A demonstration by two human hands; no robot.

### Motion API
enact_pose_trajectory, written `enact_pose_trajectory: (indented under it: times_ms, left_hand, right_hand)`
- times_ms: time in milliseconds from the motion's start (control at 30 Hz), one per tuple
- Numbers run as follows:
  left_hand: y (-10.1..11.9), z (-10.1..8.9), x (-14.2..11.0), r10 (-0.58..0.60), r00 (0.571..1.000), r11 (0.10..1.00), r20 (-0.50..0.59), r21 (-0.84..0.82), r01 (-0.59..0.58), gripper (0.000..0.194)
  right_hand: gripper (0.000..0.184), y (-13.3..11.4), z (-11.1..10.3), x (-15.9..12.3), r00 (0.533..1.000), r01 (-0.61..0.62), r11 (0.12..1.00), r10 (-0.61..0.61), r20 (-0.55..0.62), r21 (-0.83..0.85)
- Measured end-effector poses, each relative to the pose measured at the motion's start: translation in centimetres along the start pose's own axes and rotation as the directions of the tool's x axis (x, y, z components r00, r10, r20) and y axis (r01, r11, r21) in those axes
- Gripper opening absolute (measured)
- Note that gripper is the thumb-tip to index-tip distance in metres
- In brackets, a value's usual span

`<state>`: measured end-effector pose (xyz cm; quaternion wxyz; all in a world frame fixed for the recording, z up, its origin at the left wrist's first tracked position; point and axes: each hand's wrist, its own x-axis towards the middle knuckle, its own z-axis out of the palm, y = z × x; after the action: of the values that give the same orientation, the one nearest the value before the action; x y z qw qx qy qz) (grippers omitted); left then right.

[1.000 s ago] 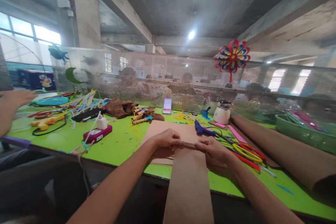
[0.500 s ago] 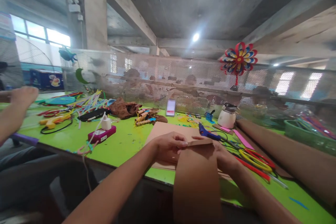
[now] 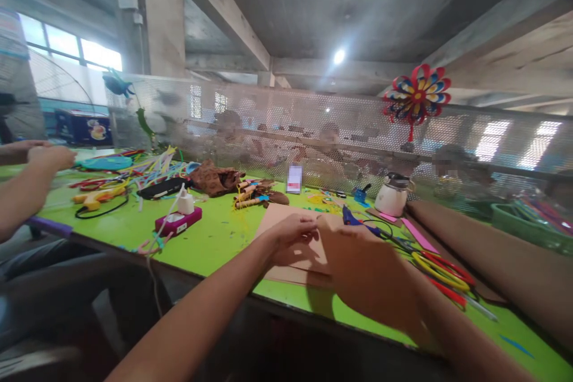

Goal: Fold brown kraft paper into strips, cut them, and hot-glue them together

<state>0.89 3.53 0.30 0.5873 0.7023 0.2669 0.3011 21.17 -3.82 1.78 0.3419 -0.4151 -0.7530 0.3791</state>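
Two bare hands meet above the near part of the green table (image 3: 228,250), with a brown paper strip (image 3: 371,268) at their fingertips; half a second ago it hung over the table edge toward the wearer, its folded end uppermost, and now it has swung to the right. Its long axis slants from an upper-left end by the fingertips down to the lower right, across the right forearm, with the lower part curved and blurred. The left hand (image 3: 293,231) has its fingers curled, thumb and forefinger tips close together at the strip's upper-left corner; whether they pinch it I cannot tell. The right hand (image 3: 362,233) is partly covered by the strip, so its grip cannot be made out. Beneath them lie flat brown paper sheets (image 3: 273,221). Just beyond the right hand is a blue glue gun (image 3: 356,221), with red and yellow loops (image 3: 441,268) to its right. Farther out stand a white jug (image 3: 391,196) and an upright phone (image 3: 294,179), while a purple power strip (image 3: 176,224) lies to the left, near a yellow glue gun (image 3: 101,196).
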Motion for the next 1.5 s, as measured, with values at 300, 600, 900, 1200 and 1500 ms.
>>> enact_pose_trajectory:
  times_ms: [300, 600, 900, 1200, 1500]
  left_hand:
    - [-0.4, 0.9, -0.7, -0.042, 0.997, 0.942, 0.065, 0.335, 0.018, 0.025]
    - [-0.8, 0.7, 0.0, 0.067, 0.993, 0.722, 0.096, 0.683, -0.114, 0.021]
    - [-1.9, -0.1, 0.9, 0.123, 0.989, 0.61, 0.086, 0.779, -0.144, 0.016]
    - [-2.5, -0.3, 1.1, 0.21, 0.961, 0.558, 0.181, 0.785, -0.27, 0.007]
    - [-2.5, -1.1, 1.0, 0.215, 0.934, 0.511, 0.287, 0.781, -0.358, 0.021]
  right_hand:
    - [0.027, 3.0, 0.2, 1.3, 0.991, 0.081, 0.858, -0.015, 0.134, -0.507]
    - [0.025, 2.0, 1.1, -0.1, 0.994, -0.009, 0.828, -0.054, -0.095, -0.561]
    - [0.012, 4.9, 0.9, 0.4, 0.979, -0.03, 0.813, -0.093, -0.18, -0.581]
    - [0.013, 4.9, 0.7, 0.2, 0.98, 0.082, 0.782, -0.175, -0.092, -0.617]
    - [0.016, 3.4, 0.5, -1.0, 0.979, 0.159, 0.69, -0.2, 0.024, -0.706]
